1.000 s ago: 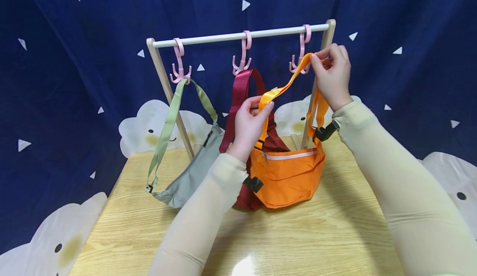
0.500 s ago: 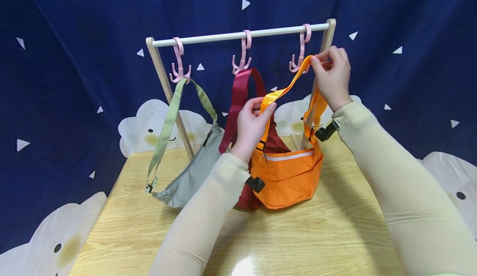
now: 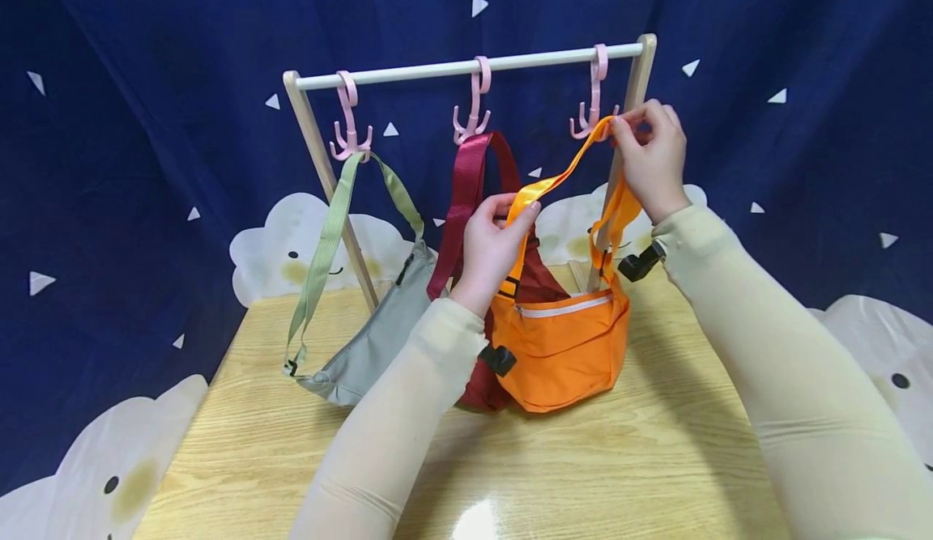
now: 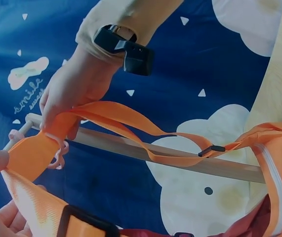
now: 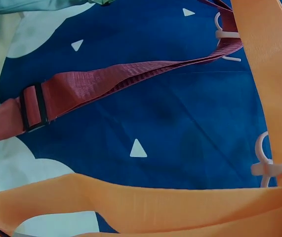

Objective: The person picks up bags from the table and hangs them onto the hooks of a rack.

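An orange bag (image 3: 561, 354) with a white zipper hangs low over the table, held by its strap (image 3: 560, 177). My left hand (image 3: 492, 248) pinches the near part of this strap between thumb and fingers. Higher up, my right hand (image 3: 653, 159) pinches the strap close beside the rightmost pink hook (image 3: 595, 87). Between the two hands the strap runs slanting. In the left wrist view, the right hand (image 4: 74, 89) grips the strap next to the rack's end, where a pink hook (image 4: 58, 157) shows behind it. The right wrist view shows the orange strap (image 5: 274, 84) passing in front of a pink hook (image 5: 266, 168).
A white rail (image 3: 415, 74) on wooden legs carries pink hooks. A grey-green bag (image 3: 372, 346) hangs from the left hook and a dark red bag (image 3: 472, 176) from the middle one, close behind my left hand. The wooden table (image 3: 583, 475) lies below; a blue curtain (image 3: 787, 38) hangs behind.
My right hand has sunk slightly with the strap, and the left has shifted a little right. The rightmost hook has swung slightly to the right. The orange bag has moved slightly left.
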Demonstrator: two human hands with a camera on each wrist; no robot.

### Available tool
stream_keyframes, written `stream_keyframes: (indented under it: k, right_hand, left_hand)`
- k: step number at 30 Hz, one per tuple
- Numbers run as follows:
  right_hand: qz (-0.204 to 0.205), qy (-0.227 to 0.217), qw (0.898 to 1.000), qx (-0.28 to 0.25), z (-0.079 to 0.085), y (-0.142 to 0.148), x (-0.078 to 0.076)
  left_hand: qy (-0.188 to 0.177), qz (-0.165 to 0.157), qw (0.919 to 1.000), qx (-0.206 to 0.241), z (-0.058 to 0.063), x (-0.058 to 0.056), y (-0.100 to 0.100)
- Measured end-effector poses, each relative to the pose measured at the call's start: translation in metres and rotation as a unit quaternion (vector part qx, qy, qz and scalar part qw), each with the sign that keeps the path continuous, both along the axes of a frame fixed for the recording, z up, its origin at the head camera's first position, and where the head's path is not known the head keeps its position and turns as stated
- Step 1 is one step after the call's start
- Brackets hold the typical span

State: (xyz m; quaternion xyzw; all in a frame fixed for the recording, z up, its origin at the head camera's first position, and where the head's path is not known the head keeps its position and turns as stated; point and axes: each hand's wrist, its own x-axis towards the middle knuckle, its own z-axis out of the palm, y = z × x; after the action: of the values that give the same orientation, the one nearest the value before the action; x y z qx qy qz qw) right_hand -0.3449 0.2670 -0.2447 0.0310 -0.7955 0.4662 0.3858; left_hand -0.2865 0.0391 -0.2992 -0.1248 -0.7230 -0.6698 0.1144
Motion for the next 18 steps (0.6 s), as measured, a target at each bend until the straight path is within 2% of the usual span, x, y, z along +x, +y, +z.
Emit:
stream_keyframes:
  k: [5,13,18]
  right_hand:
    - [0.017,-0.010,1.000,-0.014,-0.0017,0.0009,0.0003]
    - [0.020,-0.019,1.000,-0.007,-0.0052,0.0006,0.0021]
    - [0.026,-0.022,0.999,-0.006,-0.0100,0.0002,0.0010]
  left_hand:
    - [-0.006,0.009,0.9999,-0.008,-0.0012,-0.0009,-0.0004]
    - [-0.008,0.024,0.9992,-0.029,-0.0054,-0.0034,-0.0013]
    - [-0.027,0.014,0.9990,-0.032,-0.0091,-0.0053,-0.0028]
